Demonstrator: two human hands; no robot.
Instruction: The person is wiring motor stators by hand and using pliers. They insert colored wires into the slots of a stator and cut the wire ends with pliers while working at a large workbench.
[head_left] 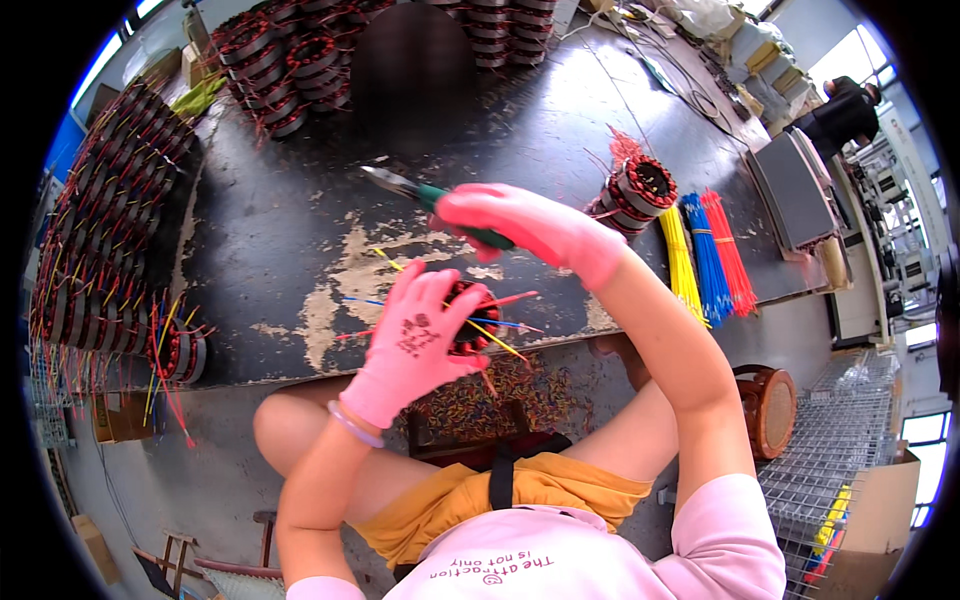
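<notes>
My left hand (408, 340), in a pink glove, is closed round a small motor stator (466, 342) at the table's near edge. Yellow, blue and red wires stick out of the stator on both sides, and my fingers hide part of it. Above and to the right, my right hand (535, 228), also gloved in pink, grips a pair of pliers (428, 194) with green handles. The pliers' metal jaws point to the far left, apart from the stator and its wires.
Stacked stators (120, 220) line the table's left side, with more (310, 65) at the back. Another short stator stack (640, 190) stands right, beside yellow, blue and red wire bundles (708, 250). Wire scraps (530, 395) lie below the edge. A person (845, 115) is far right.
</notes>
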